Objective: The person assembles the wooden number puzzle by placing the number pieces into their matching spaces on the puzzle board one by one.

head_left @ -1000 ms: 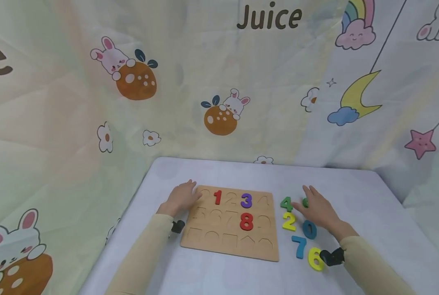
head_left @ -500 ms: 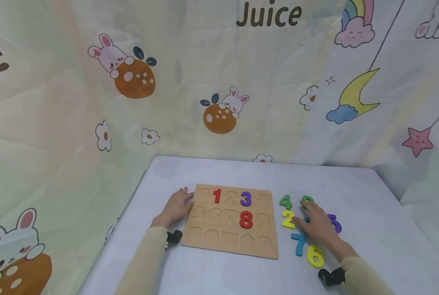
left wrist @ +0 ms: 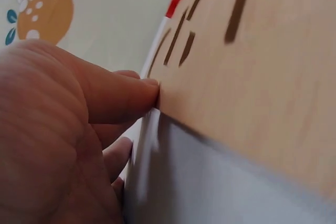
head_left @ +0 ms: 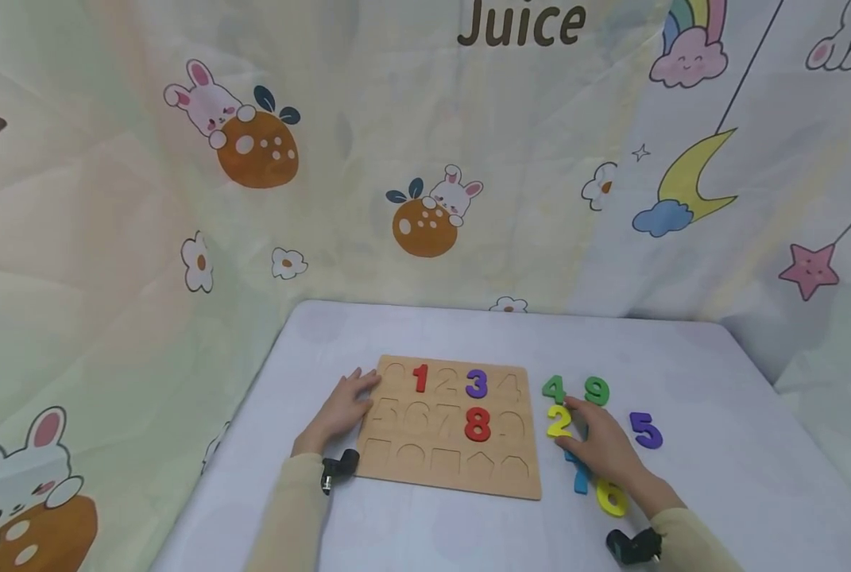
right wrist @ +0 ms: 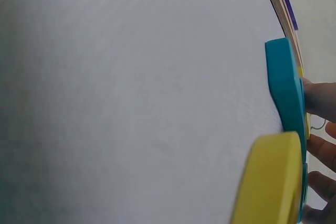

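A wooden number board (head_left: 497,487) lies on the table, bearing a red 1 (head_left: 421,379), a purple 3 (head_left: 477,389) and a red 8 (head_left: 478,430). My left hand (head_left: 339,411) rests at its left edge; in the left wrist view, the thumb (left wrist: 126,98) presses the edge near the corner. Right of the board, my right hand (head_left: 604,441) pinches the yellow number 2 (head_left: 564,415), thumb at its lower end and index finger at its upper end. A blue 7 (head_left: 581,481) lies partly under that hand, and the blue 0 is almost wholly hidden.
Close around the right hand lie a green 4 (head_left: 554,388), a green 9 (head_left: 587,390), a purple 5 (head_left: 638,424) and a yellow 6 (head_left: 614,508). A printed cloth (head_left: 346,119) hangs behind the white table (head_left: 425,334).
My right hand has moved left and down from near the green 9 to the yellow 2, uncovering the 9 and the purple 5. The left hand has stayed at the board's edge.
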Demonstrator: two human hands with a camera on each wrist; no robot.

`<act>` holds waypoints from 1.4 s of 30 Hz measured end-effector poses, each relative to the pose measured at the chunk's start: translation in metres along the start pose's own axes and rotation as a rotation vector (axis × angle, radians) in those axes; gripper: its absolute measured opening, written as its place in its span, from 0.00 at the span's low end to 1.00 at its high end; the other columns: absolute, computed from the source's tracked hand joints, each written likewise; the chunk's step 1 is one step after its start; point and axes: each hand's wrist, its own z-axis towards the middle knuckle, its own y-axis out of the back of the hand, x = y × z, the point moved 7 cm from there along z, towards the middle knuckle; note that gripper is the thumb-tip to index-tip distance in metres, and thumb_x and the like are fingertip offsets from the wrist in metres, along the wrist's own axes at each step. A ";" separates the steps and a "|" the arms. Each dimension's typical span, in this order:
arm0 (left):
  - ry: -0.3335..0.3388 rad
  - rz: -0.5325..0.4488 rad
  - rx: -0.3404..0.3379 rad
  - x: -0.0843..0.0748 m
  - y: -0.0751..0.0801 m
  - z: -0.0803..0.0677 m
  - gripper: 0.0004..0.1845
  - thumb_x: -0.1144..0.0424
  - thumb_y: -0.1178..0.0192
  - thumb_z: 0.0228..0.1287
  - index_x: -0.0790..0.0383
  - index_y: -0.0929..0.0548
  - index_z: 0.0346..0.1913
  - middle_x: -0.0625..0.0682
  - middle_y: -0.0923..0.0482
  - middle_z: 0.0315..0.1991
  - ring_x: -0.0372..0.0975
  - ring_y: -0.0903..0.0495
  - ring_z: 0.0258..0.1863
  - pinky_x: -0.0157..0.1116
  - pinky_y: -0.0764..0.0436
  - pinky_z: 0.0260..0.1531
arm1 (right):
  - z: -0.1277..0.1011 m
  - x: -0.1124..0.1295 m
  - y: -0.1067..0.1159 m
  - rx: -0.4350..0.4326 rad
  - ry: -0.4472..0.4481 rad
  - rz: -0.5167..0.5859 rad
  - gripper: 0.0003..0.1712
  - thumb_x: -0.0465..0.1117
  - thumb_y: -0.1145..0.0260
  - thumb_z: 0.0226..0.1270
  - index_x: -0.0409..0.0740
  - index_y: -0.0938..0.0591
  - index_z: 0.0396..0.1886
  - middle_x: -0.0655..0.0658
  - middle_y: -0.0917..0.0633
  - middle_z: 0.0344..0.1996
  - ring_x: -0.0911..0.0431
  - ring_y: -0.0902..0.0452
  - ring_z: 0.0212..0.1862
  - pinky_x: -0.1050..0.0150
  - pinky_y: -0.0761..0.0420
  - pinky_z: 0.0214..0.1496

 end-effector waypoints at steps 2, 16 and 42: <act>0.011 -0.021 -0.007 0.004 -0.002 0.000 0.24 0.66 0.44 0.58 0.54 0.28 0.60 0.45 0.38 0.65 0.45 0.54 0.69 0.47 0.62 0.68 | 0.000 0.000 -0.001 0.000 0.000 0.003 0.43 0.47 0.27 0.46 0.43 0.34 0.62 0.39 0.29 0.58 0.41 0.38 0.61 0.42 0.36 0.60; 0.029 -0.128 -0.074 0.010 0.001 -0.004 0.23 0.67 0.41 0.54 0.50 0.24 0.56 0.42 0.34 0.63 0.43 0.51 0.69 0.48 0.62 0.68 | 0.009 0.013 -0.008 -0.010 0.012 0.031 0.42 0.53 0.30 0.48 0.44 0.34 0.62 0.41 0.26 0.53 0.42 0.37 0.60 0.40 0.35 0.59; -0.094 -0.028 -0.120 0.002 -0.005 -0.021 0.22 0.61 0.38 0.54 0.57 0.22 0.54 0.46 0.34 0.62 0.43 0.45 0.67 0.43 0.60 0.68 | 0.054 0.091 -0.030 -0.008 0.081 0.131 0.39 0.52 0.31 0.51 0.46 0.33 0.62 0.44 0.28 0.56 0.46 0.37 0.60 0.42 0.34 0.60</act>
